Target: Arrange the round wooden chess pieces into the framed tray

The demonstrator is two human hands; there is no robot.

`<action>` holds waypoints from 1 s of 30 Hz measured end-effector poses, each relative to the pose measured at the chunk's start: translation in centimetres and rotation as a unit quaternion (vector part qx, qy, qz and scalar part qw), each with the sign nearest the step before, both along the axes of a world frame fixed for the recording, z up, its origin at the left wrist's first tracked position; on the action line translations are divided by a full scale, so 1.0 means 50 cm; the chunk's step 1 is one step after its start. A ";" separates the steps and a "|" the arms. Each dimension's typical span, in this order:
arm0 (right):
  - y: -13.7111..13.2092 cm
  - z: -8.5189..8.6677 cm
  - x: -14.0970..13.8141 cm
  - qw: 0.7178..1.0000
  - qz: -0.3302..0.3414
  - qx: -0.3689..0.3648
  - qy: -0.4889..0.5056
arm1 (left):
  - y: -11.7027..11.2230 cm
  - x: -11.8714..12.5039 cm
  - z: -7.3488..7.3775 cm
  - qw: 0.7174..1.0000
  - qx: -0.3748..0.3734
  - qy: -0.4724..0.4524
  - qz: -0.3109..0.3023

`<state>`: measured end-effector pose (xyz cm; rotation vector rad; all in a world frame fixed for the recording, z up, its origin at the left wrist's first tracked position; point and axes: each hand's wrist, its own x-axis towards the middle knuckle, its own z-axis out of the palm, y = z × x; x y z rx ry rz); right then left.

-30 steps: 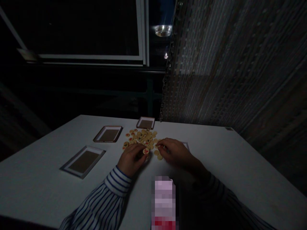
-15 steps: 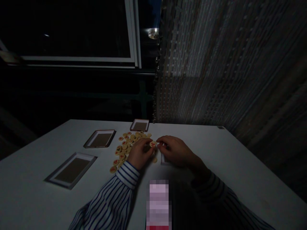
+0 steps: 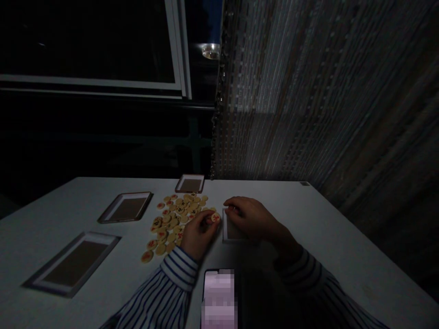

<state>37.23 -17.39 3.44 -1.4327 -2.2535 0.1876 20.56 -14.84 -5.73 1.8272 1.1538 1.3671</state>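
Observation:
My left hand (image 3: 199, 234) pinches a round Chinese chess piece (image 3: 215, 218) with a red character, its face turned toward me. Beside it on the left lies a loose heap of pale wooden Chinese chess pieces (image 3: 168, 235), some marked in red or black. My right hand (image 3: 252, 219) is over a shallow rectangular tray (image 3: 225, 235), covering much of it. Its thumb and fingers are closed together; a small reddish bit shows between them, too dark to name.
Three more shallow trays stand around the heap: one at the back (image 3: 190, 184), one at the left (image 3: 126, 208) and one at the near left (image 3: 73, 265). A phone (image 3: 218, 297) with a blurred screen lies at the front. Behind the white table (image 3: 308, 265) hangs a string curtain (image 3: 274, 114).
My hands have moved apart: the right is now over the tray, while the left keeps the piece. The view has shifted, showing more of the heap and phone.

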 end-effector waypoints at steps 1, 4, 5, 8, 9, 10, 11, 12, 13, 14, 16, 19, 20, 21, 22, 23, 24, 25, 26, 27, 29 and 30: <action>0.002 -0.004 0.003 1.000 0.003 -0.006 -0.007 | -0.001 0.000 0.000 1.000 -0.010 -0.005 -0.002; 0.008 -0.016 0.015 0.999 0.011 -0.025 -0.029 | -0.006 0.001 0.005 1.000 -0.019 -0.003 0.000; 0.010 -0.019 0.019 0.999 0.011 -0.030 -0.033 | -0.008 0.001 0.007 1.000 -0.016 -0.001 0.004; 0.014 -0.026 0.031 0.999 0.014 -0.046 -0.023 | -0.014 0.000 0.011 1.000 -0.014 0.007 0.022; 0.015 -0.027 0.033 0.998 0.017 -0.055 -0.012 | -0.016 0.000 0.011 1.000 -0.012 0.010 0.025; 0.015 -0.028 0.034 0.998 0.022 -0.065 0.001 | -0.018 0.000 0.010 1.000 -0.010 0.014 0.024; 0.014 -0.028 0.035 0.997 0.028 -0.076 0.015 | -0.019 -0.001 0.010 1.000 -0.005 0.019 0.022; 0.014 -0.029 0.034 0.995 0.034 -0.086 0.028 | -0.021 -0.001 0.009 0.999 0.003 0.025 0.020; 0.013 -0.030 0.033 0.994 0.040 -0.096 0.042 | -0.022 0.000 0.008 0.999 0.011 0.030 0.020; 0.012 -0.031 0.031 0.992 0.047 -0.103 0.054 | -0.024 0.000 0.007 0.999 0.017 0.035 0.021; 0.012 -0.034 0.028 0.988 0.059 -0.116 0.081 | -0.026 0.002 0.006 0.998 0.027 0.043 0.025; 0.015 -0.040 0.025 0.980 0.071 -0.145 0.114 | -0.029 0.004 0.003 0.998 0.030 0.046 0.023; 0.017 -0.042 0.025 0.978 0.071 -0.153 0.123 | -0.029 0.005 0.002 0.999 0.027 0.043 0.021; 0.018 -0.045 0.025 0.976 0.071 -0.159 0.129 | -0.029 0.006 0.001 0.999 0.024 0.038 0.018; 0.020 -0.047 0.026 0.975 0.071 -0.163 0.134 | -0.029 0.006 -0.001 0.999 0.022 0.034 0.014; 0.021 -0.050 0.026 0.974 0.071 -0.165 0.140 | -0.029 0.006 -0.001 0.999 0.022 0.030 0.008; 0.023 -0.053 0.027 0.973 0.069 -0.165 0.144 | -0.029 0.006 -0.002 0.999 0.024 0.028 0.007; 0.024 -0.056 0.027 0.973 0.066 -0.166 0.146 | -0.029 0.007 -0.002 0.999 0.024 0.025 0.007; 0.025 -0.058 0.027 0.973 0.064 -0.165 0.147 | -0.029 0.007 -0.003 0.999 0.022 0.022 0.008; 0.026 -0.060 0.027 0.973 0.062 -0.165 0.148 | -0.029 0.009 -0.002 1.000 0.015 0.015 0.011; 0.028 -0.063 0.026 0.973 0.063 -0.165 0.148 | -0.030 0.013 0.000 1.000 -0.019 -0.014 0.009; 0.029 -0.063 0.026 0.973 0.064 -0.164 0.147 | -0.030 0.015 0.001 0.998 -0.043 -0.038 0.003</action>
